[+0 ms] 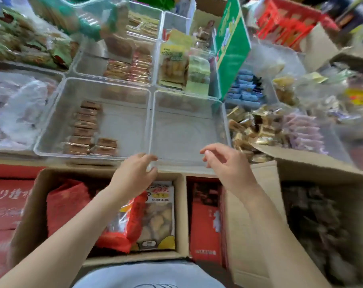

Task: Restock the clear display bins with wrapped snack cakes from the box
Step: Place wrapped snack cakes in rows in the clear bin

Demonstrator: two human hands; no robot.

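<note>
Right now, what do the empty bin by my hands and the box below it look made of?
The empty bin looks like clear glossy plastic: you see through its walls. The box looks like matte brown cardboard, judging by its raw, thick flap edges.

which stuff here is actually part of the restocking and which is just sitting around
Part of the job:
- empty clear bin
- part-filled bin with brown wrapped cakes
- box of dark wrapped cakes
- left hand, right hand, both holding nothing

Just lying about:
- red snack bags
- green carton
- gold-wrapped sweets
- blue packets
</note>
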